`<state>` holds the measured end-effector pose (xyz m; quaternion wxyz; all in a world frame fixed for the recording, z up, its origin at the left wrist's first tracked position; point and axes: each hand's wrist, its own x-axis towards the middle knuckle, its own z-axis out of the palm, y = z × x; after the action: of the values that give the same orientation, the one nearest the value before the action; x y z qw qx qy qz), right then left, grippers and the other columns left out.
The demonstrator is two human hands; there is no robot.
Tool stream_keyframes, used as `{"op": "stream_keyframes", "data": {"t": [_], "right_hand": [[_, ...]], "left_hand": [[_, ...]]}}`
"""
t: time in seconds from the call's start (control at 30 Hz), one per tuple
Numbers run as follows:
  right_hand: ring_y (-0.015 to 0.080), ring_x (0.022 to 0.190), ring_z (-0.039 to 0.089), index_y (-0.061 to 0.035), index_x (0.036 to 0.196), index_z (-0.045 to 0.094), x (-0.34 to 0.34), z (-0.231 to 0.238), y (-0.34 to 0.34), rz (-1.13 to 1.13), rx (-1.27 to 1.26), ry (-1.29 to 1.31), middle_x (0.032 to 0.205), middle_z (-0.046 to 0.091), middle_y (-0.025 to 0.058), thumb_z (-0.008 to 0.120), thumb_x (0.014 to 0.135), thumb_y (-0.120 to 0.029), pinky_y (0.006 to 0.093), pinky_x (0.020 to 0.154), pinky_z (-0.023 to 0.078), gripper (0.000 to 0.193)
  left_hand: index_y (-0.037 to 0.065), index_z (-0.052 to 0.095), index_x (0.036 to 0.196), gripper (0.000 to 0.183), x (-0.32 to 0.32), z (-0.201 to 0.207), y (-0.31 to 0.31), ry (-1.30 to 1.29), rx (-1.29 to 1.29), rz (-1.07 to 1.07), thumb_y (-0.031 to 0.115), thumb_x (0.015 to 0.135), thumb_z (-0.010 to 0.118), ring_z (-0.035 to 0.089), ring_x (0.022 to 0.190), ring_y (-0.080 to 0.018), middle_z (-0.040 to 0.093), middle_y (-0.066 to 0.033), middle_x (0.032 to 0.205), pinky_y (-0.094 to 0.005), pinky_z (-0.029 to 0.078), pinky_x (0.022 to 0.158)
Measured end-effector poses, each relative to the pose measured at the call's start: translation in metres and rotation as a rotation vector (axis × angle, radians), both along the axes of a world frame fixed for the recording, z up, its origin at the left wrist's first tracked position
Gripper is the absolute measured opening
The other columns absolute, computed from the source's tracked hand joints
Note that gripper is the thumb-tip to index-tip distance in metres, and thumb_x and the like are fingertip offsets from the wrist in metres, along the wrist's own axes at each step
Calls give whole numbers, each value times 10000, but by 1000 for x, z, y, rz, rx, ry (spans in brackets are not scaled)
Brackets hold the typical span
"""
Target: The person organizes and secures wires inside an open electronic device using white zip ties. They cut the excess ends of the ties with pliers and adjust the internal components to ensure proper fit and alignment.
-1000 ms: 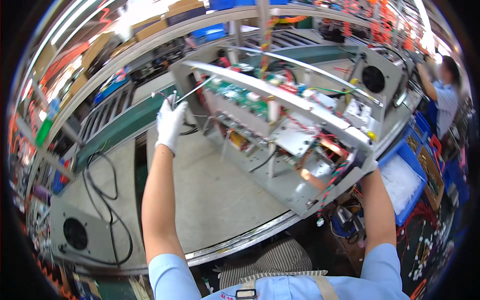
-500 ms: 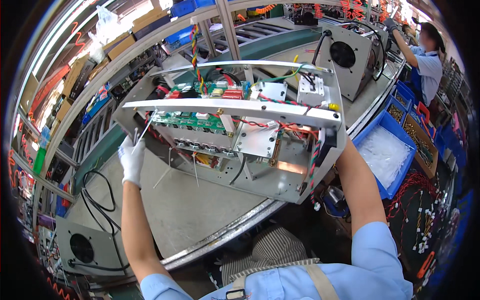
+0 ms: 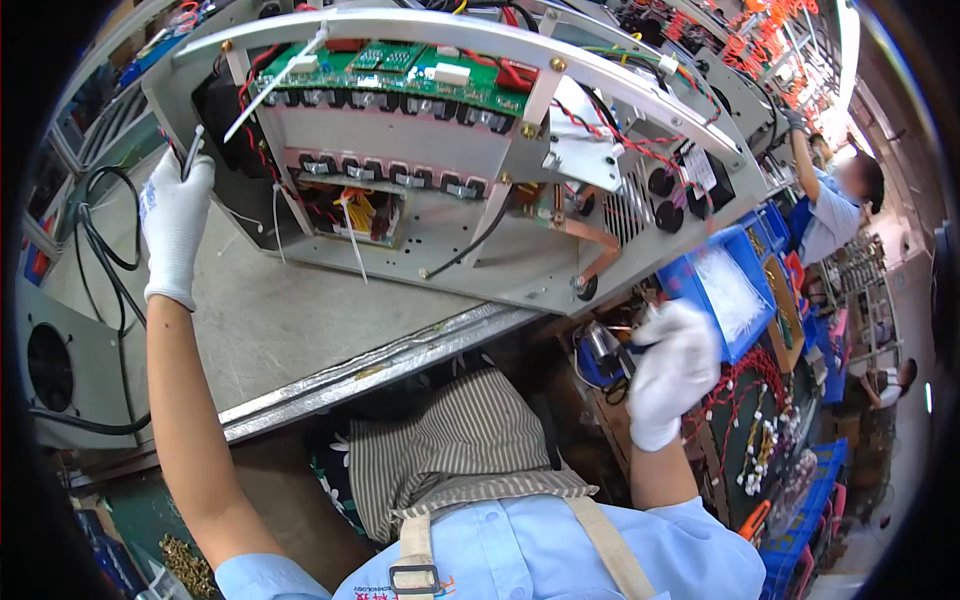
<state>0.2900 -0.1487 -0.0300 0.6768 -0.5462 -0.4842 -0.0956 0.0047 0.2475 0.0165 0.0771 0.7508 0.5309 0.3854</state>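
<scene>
While the left hand (image 3: 178,230), in a white glove, is raised with thumb and fingers pinched round a slim grey piece (image 3: 193,150) too small to identify, the gloved right hand (image 3: 677,370) is blurred, its fingers curled, and whether they grip anything cannot be told; the left hand is just beside the left end of a grey metal chassis (image 3: 395,262), which sits on the table (image 3: 300,315) with its near corner at the front edge, and the right hand is apart from it, near that corner; inside the chassis a green circuit board (image 3: 345,82) runs along the upper left, red and black twisted wires (image 3: 592,124) cross the right half, and a white cable tie (image 3: 354,236) hangs loose at the front; close to the right hand a blue bin (image 3: 748,338) holds white strips (image 3: 728,296); at far left lies a grey fan panel (image 3: 92,365), and beyond the bin a co-worker (image 3: 840,220) in a light blue shirt has an arm lifted
</scene>
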Motion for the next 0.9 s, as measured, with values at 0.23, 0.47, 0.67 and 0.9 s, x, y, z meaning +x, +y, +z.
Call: {"op": "stream_keyframes", "data": {"t": [0.23,0.47,0.67,0.9], "right_hand": [[282,881,610,-74,1141,648,-10,22,98,-296,-551,-221,951,609,146,603,874,-115,361,800,500,274],[298,828,600,-47,956,686,3,35,119,-363,-767,-440,870,606,155,611,835,-125,384,759,479,162],[341,864,605,-31,904,657,8,39,124,-333,-772,-596,883,630,173,620,823,-83,407,770,482,103],[357,856,602,-39,921,647,10,45,126,-271,-866,-648,845,634,168,612,841,-104,424,749,482,109]], "left_hand": [[4,621,1133,387,-10,0,8,0,12,-68,292,879,566,657,830,-259,678,-159,882,-352,474,789],[33,633,1072,343,-7,-5,12,35,-3,-68,311,894,539,634,703,-268,638,-142,757,-390,468,688],[21,626,1096,340,-8,-9,10,21,21,-102,293,909,545,595,666,-203,607,-113,731,-341,461,661],[26,636,1056,333,-10,-18,17,-57,53,-163,306,904,540,592,614,-165,588,-74,677,-319,458,605]]}}
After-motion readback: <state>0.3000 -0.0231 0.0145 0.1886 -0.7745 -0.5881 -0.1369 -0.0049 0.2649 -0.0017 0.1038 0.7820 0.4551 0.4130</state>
